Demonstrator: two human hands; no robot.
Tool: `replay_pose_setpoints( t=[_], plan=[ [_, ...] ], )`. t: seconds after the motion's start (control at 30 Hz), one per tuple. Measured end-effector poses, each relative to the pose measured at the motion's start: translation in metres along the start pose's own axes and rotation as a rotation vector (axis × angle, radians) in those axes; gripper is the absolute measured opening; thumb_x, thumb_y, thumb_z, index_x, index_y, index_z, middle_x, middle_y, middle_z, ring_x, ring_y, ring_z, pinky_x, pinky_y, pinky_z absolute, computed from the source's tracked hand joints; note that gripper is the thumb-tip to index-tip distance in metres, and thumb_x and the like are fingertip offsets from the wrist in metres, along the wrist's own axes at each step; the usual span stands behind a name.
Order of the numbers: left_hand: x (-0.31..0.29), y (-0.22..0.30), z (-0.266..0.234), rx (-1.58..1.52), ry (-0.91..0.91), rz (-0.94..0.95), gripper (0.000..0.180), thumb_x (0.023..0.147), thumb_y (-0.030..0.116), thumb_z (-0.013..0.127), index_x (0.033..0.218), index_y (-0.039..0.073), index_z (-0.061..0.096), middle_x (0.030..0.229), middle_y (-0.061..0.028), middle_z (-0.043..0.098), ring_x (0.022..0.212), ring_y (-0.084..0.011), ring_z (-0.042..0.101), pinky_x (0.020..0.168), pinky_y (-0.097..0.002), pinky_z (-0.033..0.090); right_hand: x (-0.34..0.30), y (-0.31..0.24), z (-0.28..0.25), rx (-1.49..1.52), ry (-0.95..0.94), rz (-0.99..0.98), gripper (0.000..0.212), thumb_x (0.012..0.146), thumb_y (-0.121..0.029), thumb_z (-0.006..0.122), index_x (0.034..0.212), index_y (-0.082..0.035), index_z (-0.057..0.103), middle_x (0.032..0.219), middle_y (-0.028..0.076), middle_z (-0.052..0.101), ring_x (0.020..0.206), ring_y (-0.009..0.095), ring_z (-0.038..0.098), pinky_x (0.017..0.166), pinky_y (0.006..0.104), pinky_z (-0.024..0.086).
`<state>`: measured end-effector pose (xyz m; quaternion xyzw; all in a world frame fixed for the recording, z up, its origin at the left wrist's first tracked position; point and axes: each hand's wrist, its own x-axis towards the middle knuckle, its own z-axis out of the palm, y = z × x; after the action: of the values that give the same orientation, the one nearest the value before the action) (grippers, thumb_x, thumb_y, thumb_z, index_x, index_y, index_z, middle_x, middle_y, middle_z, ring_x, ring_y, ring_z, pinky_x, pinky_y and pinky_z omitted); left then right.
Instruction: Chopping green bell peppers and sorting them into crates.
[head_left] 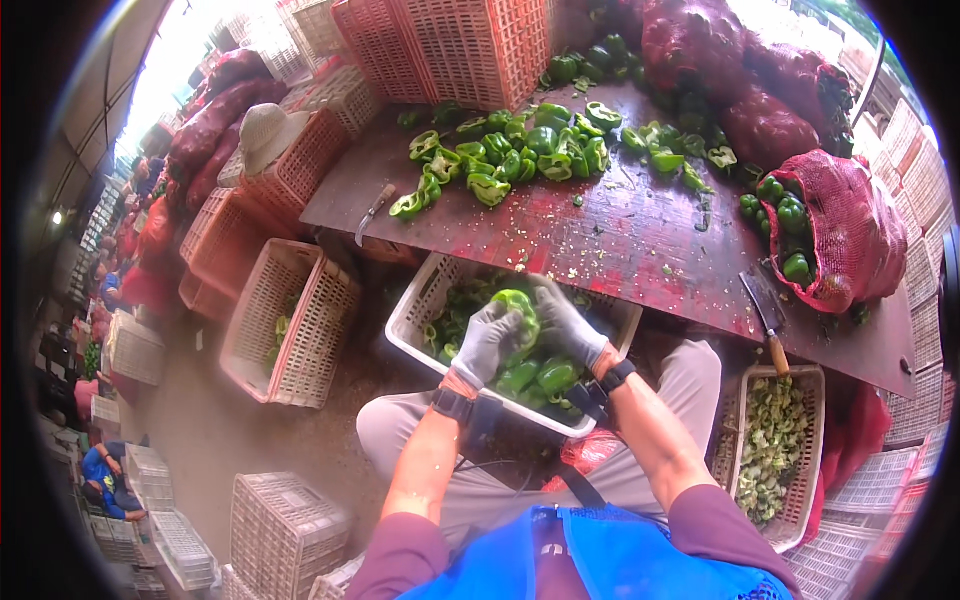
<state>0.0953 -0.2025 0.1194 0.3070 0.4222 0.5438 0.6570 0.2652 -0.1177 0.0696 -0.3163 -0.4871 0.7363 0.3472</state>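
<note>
Above a white crate [403, 318] of green peppers [556, 377], I hold a green bell pepper [517, 305] between both gloved hands. My left hand [488, 342] is closed around its left side. On the right, the fingers of my right hand [566, 322] bend against the pepper, slightly blurred; the side facing away is hidden. Both gloves are pale grey. Beyond the crate, cut pepper pieces [545, 150] lie heaped on a dark tabletop [640, 245]. A curved knife [374, 214] rests toward the table's left edge.
A cleaver [765, 318] with a wooden handle overhangs the table's right front edge. A red mesh sack [850, 230] spills whole peppers there. Below stands a crate of pepper scraps [770, 450]. Another crate [275, 330] stands left; stacked orange crates [460, 50] rise behind the table.
</note>
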Motion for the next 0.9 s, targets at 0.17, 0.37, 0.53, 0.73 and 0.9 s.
replay_pose_setpoints(
  t=[0.17,0.37,0.53,0.73,0.9],
  plan=[
    [-0.014,-0.026,-0.034,0.045,0.173,-0.061,0.021,0.105,0.021,0.068,0.122,0.008,0.071,0.1,-0.0017,0.075,0.078,-0.0092,0.069,0.065,-0.024,0.055,-0.044,-0.043,0.044,-1.007,0.018,-0.432,0.066,0.087,-0.02,0.072,0.15,-0.019,0.054,0.135,0.02,0.061,0.116,0.041,0.065,0.1,0.0489,0.054],
    [-0.012,-0.043,-0.017,0.034,0.276,-0.067,0.033,0.105,0.032,0.07,0.128,0.008,0.071,0.103,-0.001,0.074,0.084,-0.0099,0.069,0.074,-0.0285,0.06,-0.042,-0.02,0.049,-1.367,0.093,-0.699,0.042,0.085,-0.012,0.07,0.126,-0.013,0.061,0.105,0.014,0.062,0.093,0.036,0.066,0.079,0.0478,0.055],
    [-0.021,-0.028,-0.009,0.569,0.181,-0.006,0.039,0.109,0.034,0.06,0.134,0.005,0.069,0.098,0.0017,0.073,0.071,-0.0081,0.065,0.06,-0.0257,0.054,-0.047,-0.014,0.027,-1.255,0.17,-0.849,0.023,0.09,-0.008,0.063,0.112,-0.006,0.059,0.09,0.013,0.063,0.083,0.034,0.067,0.073,0.0452,0.056],
    [-0.026,-0.017,-0.045,1.111,0.335,0.456,0.053,0.098,0.016,0.074,0.148,0.008,0.057,0.146,-0.0129,0.059,0.085,-0.0167,0.065,0.078,-0.0306,0.056,-0.056,0.008,0.01,-1.246,0.24,-0.588,0.014,0.088,-0.009,0.063,0.101,-0.004,0.066,0.088,0.019,0.07,0.082,0.038,0.072,0.073,0.0467,0.058],
    [-0.025,-0.029,0.017,0.264,-0.08,-0.178,0.065,0.096,0.03,0.072,0.154,0.012,0.049,0.129,-0.0045,0.066,0.092,-0.0153,0.07,0.066,-0.0248,0.057,-0.084,0.008,0.021,-1.218,0.281,-0.408,0.02,0.095,-0.015,0.06,0.112,-0.005,0.06,0.091,0.017,0.07,0.088,0.038,0.072,0.074,0.0476,0.057]
  ],
)
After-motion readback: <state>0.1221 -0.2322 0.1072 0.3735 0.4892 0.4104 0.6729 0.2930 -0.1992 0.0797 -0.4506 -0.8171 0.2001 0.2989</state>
